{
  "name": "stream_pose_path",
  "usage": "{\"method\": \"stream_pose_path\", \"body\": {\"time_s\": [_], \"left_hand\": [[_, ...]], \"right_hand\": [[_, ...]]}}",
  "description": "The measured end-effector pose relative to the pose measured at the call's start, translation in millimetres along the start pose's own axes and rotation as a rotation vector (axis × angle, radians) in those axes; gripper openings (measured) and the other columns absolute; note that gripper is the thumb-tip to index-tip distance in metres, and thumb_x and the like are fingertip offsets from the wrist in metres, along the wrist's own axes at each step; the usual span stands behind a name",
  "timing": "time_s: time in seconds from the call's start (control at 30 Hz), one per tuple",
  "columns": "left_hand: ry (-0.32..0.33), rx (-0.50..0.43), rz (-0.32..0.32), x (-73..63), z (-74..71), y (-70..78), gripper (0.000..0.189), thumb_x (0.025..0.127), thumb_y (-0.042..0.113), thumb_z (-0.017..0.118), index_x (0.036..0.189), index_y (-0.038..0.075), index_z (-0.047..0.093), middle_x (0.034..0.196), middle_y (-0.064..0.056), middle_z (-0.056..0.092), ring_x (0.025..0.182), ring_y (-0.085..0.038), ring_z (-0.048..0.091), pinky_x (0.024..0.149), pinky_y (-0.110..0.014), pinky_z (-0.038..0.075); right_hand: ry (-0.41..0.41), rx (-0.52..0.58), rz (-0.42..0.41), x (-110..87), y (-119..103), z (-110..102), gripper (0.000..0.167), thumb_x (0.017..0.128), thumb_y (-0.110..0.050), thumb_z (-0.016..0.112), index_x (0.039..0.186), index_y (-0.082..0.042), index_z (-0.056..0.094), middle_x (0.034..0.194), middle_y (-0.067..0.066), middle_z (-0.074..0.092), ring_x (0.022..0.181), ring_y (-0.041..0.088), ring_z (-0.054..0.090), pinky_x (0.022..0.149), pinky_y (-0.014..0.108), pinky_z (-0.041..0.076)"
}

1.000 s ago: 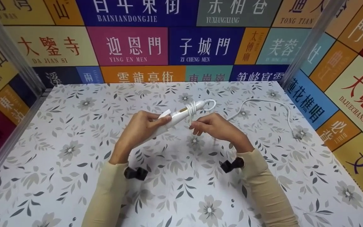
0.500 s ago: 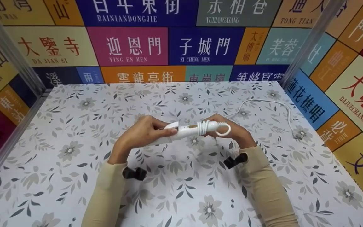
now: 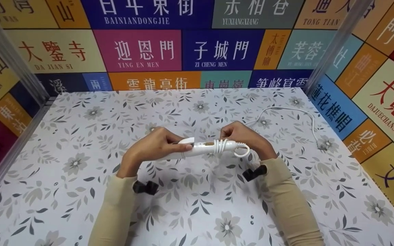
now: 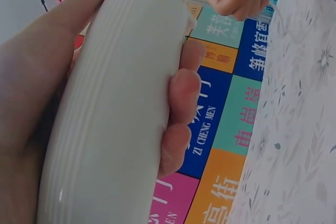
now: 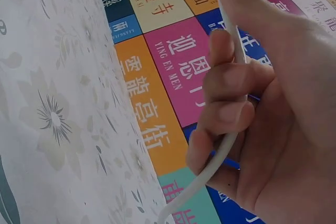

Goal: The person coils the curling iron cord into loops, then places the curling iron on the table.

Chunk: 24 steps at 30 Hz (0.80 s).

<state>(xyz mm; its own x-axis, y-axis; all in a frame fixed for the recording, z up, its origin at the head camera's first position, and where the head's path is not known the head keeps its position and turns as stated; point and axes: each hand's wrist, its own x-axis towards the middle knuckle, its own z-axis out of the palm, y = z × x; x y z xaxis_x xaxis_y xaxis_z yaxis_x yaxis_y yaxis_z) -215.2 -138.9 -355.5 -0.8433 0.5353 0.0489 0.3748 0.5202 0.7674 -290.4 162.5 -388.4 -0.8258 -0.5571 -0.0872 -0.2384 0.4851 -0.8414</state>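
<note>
A white hair styling iron (image 3: 204, 148) lies nearly level above the table, a raised white lever (image 3: 186, 140) on its upper side. My left hand (image 3: 157, 145) grips its thick body, the thumb along the near side; the fingers (image 4: 184, 95) curl round the far side in the left wrist view. Several turns of white cord (image 3: 220, 146) circle the handle near its right end, where the cord also forms a small loop (image 3: 248, 150). Just behind that end, my right hand (image 3: 246, 138) holds the cord (image 5: 210, 171) in curled fingers, as the right wrist view shows.
The cord's loose length (image 3: 286, 108) trails over the back right of the flower-patterned table (image 3: 197, 218). Colourful lettered panels (image 3: 137, 49) stand along the back and both sides. Black wrist mounts (image 3: 145, 187) sit at both cuffs.
The iron has swung from tilted up at its right end to nearly level and lower. My right hand has passed from the near side of the handle to behind it, with the cord.
</note>
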Motion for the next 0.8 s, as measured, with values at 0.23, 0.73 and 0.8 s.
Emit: {"method": "stream_pose_path", "body": {"time_s": [0.23, 0.73, 0.8], "left_hand": [[-0.012, 0.029, -0.009, 1.5, 2.3, -2.5, 0.029, 0.090, 0.049, 0.071, 0.096, 0.023, 0.082, 0.070, 0.003, 0.068, 0.053, -0.009, 0.042, 0.051, -0.024, 0.035], [0.030, 0.240, -0.154, 8.7, 15.4, -5.5, 0.041, 0.087, 0.055, 0.072, 0.100, 0.018, 0.082, 0.059, 0.006, 0.054, 0.050, -0.010, 0.039, 0.050, -0.025, 0.031], [0.072, 0.254, -0.169, 8.2, 14.3, -6.7, 0.040, 0.087, 0.055, 0.072, 0.101, 0.018, 0.082, 0.061, 0.005, 0.057, 0.051, -0.010, 0.040, 0.050, -0.026, 0.032]], "right_hand": [[0.105, -0.008, -0.046, -0.3, -3.6, -0.8, 0.023, 0.085, -0.025, 0.080, 0.072, -0.010, 0.069, 0.064, -0.007, 0.062, 0.057, 0.009, 0.051, 0.054, 0.023, 0.043], [0.112, -0.238, -0.114, -16.3, -42.4, 11.8, 0.024, 0.094, -0.036, 0.071, 0.085, -0.014, 0.077, 0.077, 0.000, 0.067, 0.066, 0.011, 0.051, 0.065, 0.029, 0.045], [0.121, -0.303, -0.141, -19.0, -50.5, 16.5, 0.024, 0.095, -0.036, 0.069, 0.090, -0.014, 0.078, 0.081, 0.001, 0.070, 0.067, 0.012, 0.054, 0.066, 0.030, 0.046]]}}
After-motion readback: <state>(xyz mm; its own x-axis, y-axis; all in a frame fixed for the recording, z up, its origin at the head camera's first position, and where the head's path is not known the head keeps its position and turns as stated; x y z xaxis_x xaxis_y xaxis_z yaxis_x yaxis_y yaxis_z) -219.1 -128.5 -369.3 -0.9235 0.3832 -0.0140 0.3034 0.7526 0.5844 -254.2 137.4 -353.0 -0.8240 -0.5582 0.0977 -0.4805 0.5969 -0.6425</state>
